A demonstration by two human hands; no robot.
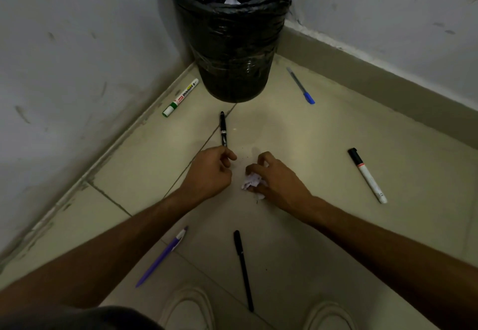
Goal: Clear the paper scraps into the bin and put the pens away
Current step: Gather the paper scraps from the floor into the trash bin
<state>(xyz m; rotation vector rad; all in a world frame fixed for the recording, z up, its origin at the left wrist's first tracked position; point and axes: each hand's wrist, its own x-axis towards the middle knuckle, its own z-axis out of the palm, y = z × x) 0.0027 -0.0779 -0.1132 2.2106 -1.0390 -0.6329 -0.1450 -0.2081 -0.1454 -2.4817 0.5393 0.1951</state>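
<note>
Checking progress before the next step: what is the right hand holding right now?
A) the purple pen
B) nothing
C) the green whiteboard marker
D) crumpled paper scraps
D: the right hand is closed around crumpled paper scraps just above the floor, while the purple pen and the green whiteboard marker lie untouched on the tiles.

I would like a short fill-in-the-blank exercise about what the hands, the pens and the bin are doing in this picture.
1. The right hand grips a crumpled ____ scrap.
2. The left hand pinches the lower end of a ____ pen.
3. The green-capped whiteboard marker lies to the ____ of the bin.
4. The bin is lined with a ____ bag.

Missing words: paper; black; left; black
</note>
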